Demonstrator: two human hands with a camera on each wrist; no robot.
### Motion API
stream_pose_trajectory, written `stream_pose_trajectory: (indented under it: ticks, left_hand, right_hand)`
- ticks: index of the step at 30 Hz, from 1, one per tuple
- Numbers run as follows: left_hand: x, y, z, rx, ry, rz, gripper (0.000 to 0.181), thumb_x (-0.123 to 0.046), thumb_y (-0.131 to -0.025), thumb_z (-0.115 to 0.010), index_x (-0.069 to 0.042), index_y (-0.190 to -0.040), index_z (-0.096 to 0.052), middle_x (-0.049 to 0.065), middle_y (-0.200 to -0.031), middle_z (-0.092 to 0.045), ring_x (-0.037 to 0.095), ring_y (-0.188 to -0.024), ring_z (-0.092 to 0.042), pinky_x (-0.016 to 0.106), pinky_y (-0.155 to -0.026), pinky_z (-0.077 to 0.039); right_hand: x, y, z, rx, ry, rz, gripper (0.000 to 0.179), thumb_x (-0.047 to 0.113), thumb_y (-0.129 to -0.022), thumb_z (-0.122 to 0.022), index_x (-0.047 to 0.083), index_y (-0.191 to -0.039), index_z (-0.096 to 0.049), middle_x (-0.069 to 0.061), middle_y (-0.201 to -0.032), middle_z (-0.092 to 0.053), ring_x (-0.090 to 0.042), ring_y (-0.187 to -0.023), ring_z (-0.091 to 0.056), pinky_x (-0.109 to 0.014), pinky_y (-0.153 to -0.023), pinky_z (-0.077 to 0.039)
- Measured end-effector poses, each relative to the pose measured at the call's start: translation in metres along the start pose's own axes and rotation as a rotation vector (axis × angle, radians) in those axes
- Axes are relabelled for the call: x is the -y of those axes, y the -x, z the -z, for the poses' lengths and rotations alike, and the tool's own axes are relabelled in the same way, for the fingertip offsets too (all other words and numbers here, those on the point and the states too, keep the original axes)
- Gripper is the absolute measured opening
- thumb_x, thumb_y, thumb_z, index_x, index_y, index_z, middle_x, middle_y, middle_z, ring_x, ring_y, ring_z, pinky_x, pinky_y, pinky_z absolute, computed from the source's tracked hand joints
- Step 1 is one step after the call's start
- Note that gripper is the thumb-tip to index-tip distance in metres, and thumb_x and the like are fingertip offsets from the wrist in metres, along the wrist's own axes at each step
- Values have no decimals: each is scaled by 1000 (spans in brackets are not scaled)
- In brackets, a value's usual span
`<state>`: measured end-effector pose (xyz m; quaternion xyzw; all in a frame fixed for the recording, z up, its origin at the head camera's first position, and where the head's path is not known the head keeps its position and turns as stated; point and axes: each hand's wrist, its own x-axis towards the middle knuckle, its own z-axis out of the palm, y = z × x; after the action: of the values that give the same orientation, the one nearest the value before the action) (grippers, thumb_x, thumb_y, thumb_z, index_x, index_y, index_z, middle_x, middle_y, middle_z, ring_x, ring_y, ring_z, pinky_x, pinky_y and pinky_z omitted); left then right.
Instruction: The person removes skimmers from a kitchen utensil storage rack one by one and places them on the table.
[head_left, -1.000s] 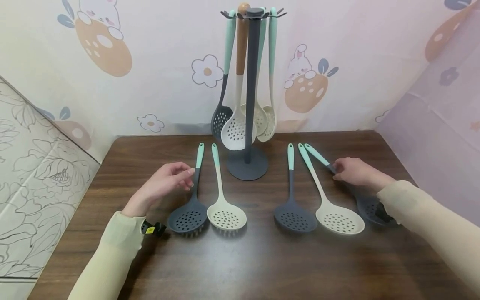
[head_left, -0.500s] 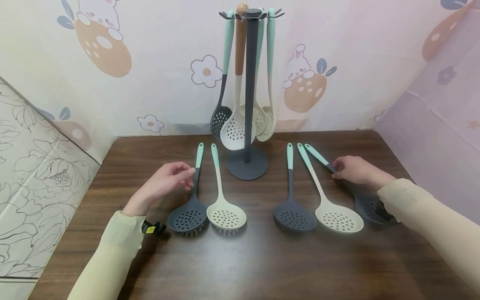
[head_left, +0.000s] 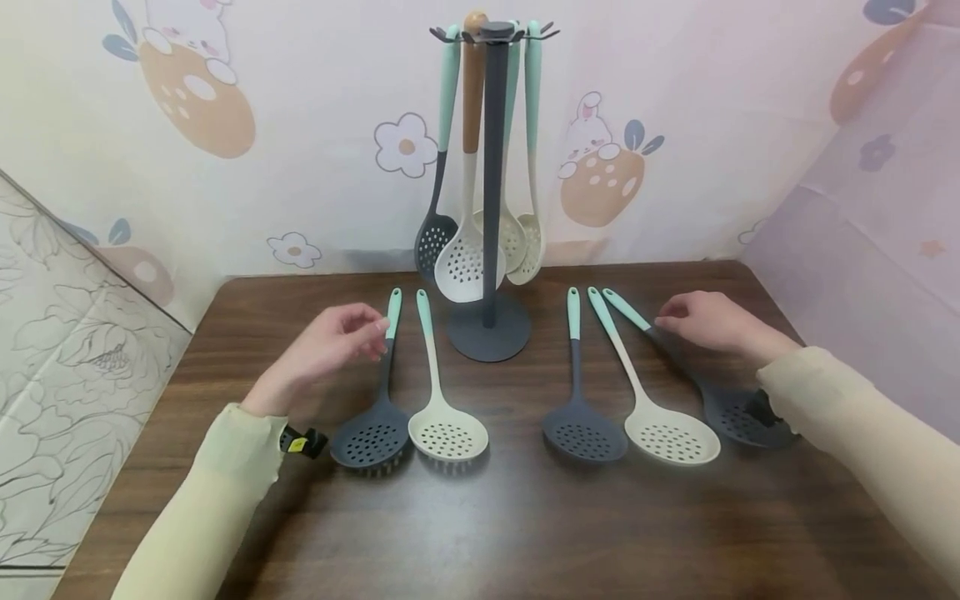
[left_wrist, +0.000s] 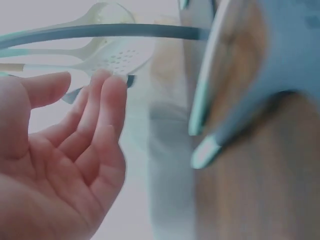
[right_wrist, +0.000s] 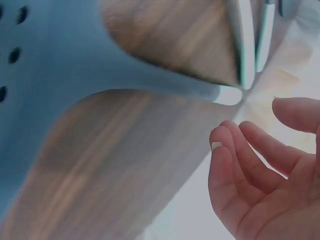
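Note:
My left hand (head_left: 326, 354) hovers beside the handle of a dark grey skimmer (head_left: 370, 435) with a mint handle end, its fingers loosely bent around nothing. Next to that lies a cream skimmer (head_left: 447, 433). On the right, my right hand (head_left: 712, 322) is just above the handle of another dark skimmer (head_left: 738, 415), whose head is partly hidden by the wrist camera. In the right wrist view, its bent fingers (right_wrist: 245, 165) stand apart from that handle and hold nothing. A dark skimmer (head_left: 583, 432) and a cream skimmer (head_left: 672, 433) lie to its left.
A dark utensil stand (head_left: 491, 183) rises from a round base at the table's back. Several perforated ladles hang from its hooks, among them a white one (head_left: 465, 262) with a wooden handle. The brown table (head_left: 480, 533) meets a patterned curtain (head_left: 315, 150) behind.
Both hands have risen slightly toward the back of the table, the right one away from the skimmer's handle. The view has shifted a little; the skimmers lie as before.

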<state>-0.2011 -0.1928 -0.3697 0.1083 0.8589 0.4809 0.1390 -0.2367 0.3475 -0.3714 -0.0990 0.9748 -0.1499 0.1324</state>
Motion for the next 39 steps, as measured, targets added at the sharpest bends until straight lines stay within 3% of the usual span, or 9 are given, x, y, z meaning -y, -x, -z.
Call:
stream_pose_trajectory:
  ticks: [6, 11, 16, 19, 22, 27, 31, 39]
  left_hand:
    - [-36, -27, 17, -174, -128, -136, 31, -41, -100, -59, -13, -114, -64, 6, -105, -68, 25, -98, -64, 44, -83, -51]
    - [-71, -55, 27, -276, -112, -232, 36, -34, -100, -61, -10, -128, -58, 4, -124, -61, 19, -114, -55, 41, -90, -46]
    - [-106, -75, 32, -356, -217, -312, 46, -34, -99, -62, -15, -139, -51, -1, -137, -55, 12, -121, -52, 34, -96, -45]
    - [-120, -85, 31, -340, -279, -296, 55, -40, -97, -62, -21, -146, -45, -5, -143, -51, 9, -124, -52, 30, -99, -46]
    - [-127, -93, 28, -285, -310, -265, 60, -43, -97, -61, -24, -150, -40, -6, -147, -49, 8, -127, -51, 31, -100, -45]
    - [-130, -104, 20, -199, -297, -262, 46, -35, -99, -62, -18, -141, -53, -1, -134, -60, 12, -121, -55, 35, -99, -46]
    - [-128, -108, 17, -199, -236, -282, 34, -29, -99, -62, -14, -129, -61, 1, -121, -66, 14, -110, -60, 32, -94, -49]
    - [-126, -108, 20, -224, -170, -308, 27, -23, -98, -65, -9, -122, -66, 4, -112, -70, 19, -101, -65, 29, -92, -50]
  right_hand:
    - [16, 1, 1, -28, -11, 33, 34, 26, -100, -57, -3, -115, -66, -19, -107, -68, -33, -95, -62, -55, -81, -49]
    - [25, 1, -1, -39, -9, 47, 33, 26, -100, -58, -2, -115, -66, -19, -107, -68, -32, -95, -63, -55, -82, -49]
    - [30, 1, 2, -52, -11, 53, 33, 26, -100, -57, -2, -115, -66, -19, -107, -68, -33, -95, -63, -55, -81, -48]
    - [31, 2, 3, -60, -8, 50, 33, 25, -100, -58, -2, -115, -66, -20, -108, -68, -35, -96, -63, -56, -82, -48]
    - [31, 3, 4, -62, -12, 42, 32, 25, -100, -57, -2, -116, -66, -20, -108, -68, -35, -97, -63, -57, -83, -48]
    - [30, 4, 1, -62, -17, 34, 34, 26, -100, -58, -2, -116, -66, -21, -109, -67, -36, -98, -63, -58, -84, -48]
    - [30, 5, 0, -50, -29, 24, 35, 27, -100, -57, -3, -117, -65, -22, -110, -67, -35, -98, -62, -56, -83, -48]
    - [29, 4, -2, -34, -33, 29, 32, 26, -100, -57, -1, -116, -66, -19, -108, -68, -33, -95, -62, -53, -80, -48]
